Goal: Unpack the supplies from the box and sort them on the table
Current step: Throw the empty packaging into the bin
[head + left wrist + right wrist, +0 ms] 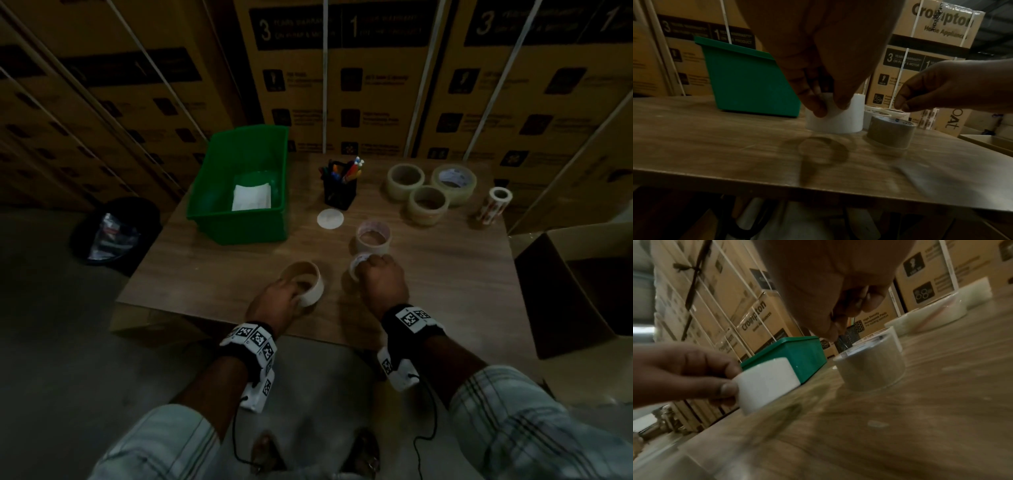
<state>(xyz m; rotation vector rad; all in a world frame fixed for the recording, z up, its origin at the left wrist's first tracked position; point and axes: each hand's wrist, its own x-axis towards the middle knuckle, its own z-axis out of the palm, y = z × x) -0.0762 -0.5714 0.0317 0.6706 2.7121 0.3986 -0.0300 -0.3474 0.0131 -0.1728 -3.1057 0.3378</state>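
- left hand [277,301] grips white tape roll [305,282], fingers and thumb curled on its near rim; roll held tilted, low over near part of surface [445,291], far edge touching or just above it, cannot tell which
- same roll in left wrist view [835,115], fingertips [818,107] pinching its side wall; in right wrist view [766,384] thumb pressed on its side
- right hand [382,282] over grey-beige tape roll [356,265], fingers curled down at its top rim; grasping or only touching, cannot tell
- right wrist view: that roll [871,366] stands flat on the surface, fingertips [833,334] above its top, contact unclear
- left wrist view: roll [891,131] flat on the surface, right hand [931,91] above it with fingers bent
- another pale tape roll [373,238] just beyond the right hand, standing flat
- small white round disc [330,218] between that roll and green bin [239,219]
- green bin on left part of the surface, white paper [251,197] inside
- black mesh pen holder [339,192] with pens, right of bin
- three clear tape rolls [428,190] grouped at far right, touching or nearly so
- small label roll [495,205] upright near right edge
- open cardboard box [582,284] just right of the surface
- stacked cartons [376,68] behind; dark bin with plastic bag [114,233] on floor at left
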